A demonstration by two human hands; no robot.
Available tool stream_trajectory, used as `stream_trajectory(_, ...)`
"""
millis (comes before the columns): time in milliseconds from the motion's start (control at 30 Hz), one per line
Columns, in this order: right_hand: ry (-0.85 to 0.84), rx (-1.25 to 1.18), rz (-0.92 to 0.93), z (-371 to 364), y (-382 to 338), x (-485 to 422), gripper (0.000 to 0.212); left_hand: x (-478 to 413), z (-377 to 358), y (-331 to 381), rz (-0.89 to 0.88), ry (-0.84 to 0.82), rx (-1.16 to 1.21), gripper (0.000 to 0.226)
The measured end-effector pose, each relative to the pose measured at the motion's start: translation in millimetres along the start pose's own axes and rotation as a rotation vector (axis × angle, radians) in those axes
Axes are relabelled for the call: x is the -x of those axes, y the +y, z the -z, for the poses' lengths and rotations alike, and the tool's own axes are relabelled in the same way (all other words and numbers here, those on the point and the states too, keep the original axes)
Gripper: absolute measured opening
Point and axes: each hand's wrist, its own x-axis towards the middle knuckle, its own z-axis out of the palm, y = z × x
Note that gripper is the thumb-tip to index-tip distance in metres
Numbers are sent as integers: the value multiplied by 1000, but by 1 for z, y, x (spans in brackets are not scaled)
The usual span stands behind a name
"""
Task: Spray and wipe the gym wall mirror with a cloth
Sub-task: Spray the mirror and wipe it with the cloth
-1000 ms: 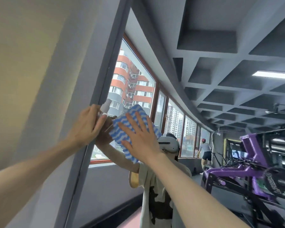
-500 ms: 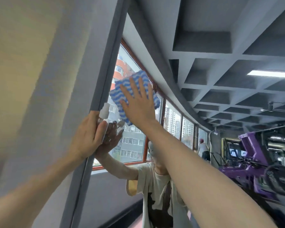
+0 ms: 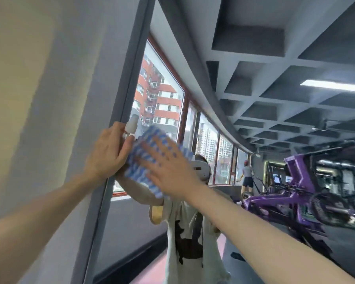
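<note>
Two bare hands were up against the mirror (image 3: 168, 95), a little left of the frame's centre. The left hand (image 3: 108, 154) gripped a spray bottle (image 3: 131, 125), fingers wrapped round it so that only its white top stuck out above the knuckles, right at the grey mirror frame (image 3: 131, 74). Just beside it, the right hand (image 3: 172, 173) lay flat with fingers spread, pressing a blue-and-white cloth (image 3: 147, 140) onto the glass; both hand and cloth were blurred. Behind them the glass gave back the person's own reflection: a white headset (image 3: 201, 170) and a pale T-shirt (image 3: 184, 242) with a dark print. Above that ran a row of windows (image 3: 207, 136) with a red-orange tower block (image 3: 162, 99) outside. A plain wall (image 3: 39, 99) filled the left of the frame. At the right stood a purple gym machine (image 3: 295, 193), and a grey coffered ceiling (image 3: 264, 83) with one lit strip light (image 3: 332, 86) took up the upper right.
</note>
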Motion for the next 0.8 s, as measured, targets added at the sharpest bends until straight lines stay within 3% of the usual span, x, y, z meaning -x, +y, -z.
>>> stream_trajectory(67,-173,45,311,-3,-10,30,50,0,1,-2,-17,-5,-4,46)
stream_trajectory(100,-153,82,346,-3,8,35,50,0,0,-2,-30,-5,-1,45)
stream_trajectory(133,-70,111,251,-2,28,36,50,0,0,-2,-36,-8,-3,45)
stream_trajectory(167,9,112,41,4,50,38,50,-1,-1,-1,-37,-16,-9,45)
stream_trajectory(267,154,71,-770,27,99,51,55,-1,-2,0,-53,-28,-39,47)
stream_trajectory(300,205,85,-901,26,95,54,56,0,-2,0,-59,-39,-50,48)
stream_trajectory(333,233,119,-899,22,81,57,55,-1,-3,-1,-64,-50,-50,49)
stream_trajectory(467,67,79,-279,3,21,72,49,-2,-2,-3,-51,-89,-23,51)
stream_trajectory(667,-29,38,-33,14,58,73,50,-7,2,13,7,-68,-14,58)
stream_trajectory(800,-42,56,174,13,94,50,50,-39,-13,39,-82,-16,-146,46)
